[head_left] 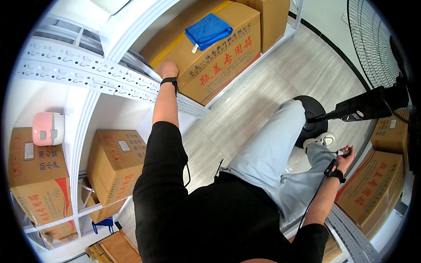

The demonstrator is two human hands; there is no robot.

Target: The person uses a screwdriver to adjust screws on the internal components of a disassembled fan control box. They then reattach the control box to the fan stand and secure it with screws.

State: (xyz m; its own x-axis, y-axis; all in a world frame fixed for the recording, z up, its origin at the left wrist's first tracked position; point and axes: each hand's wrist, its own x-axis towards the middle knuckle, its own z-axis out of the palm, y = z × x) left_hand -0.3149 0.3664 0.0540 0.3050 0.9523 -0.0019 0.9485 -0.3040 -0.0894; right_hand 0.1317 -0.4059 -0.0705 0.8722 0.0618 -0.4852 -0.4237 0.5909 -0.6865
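While our left hand [168,69] rests closed against a cardboard box [206,48] under a blue cloth [208,30], our right hand [345,158] grips a thin black tool [337,152] beside a fan stand [311,120].

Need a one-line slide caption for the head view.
Left hand on white perforated steel shelf rail beside brown cardboard box; right hand grips thin dark screwdriver-like tool.
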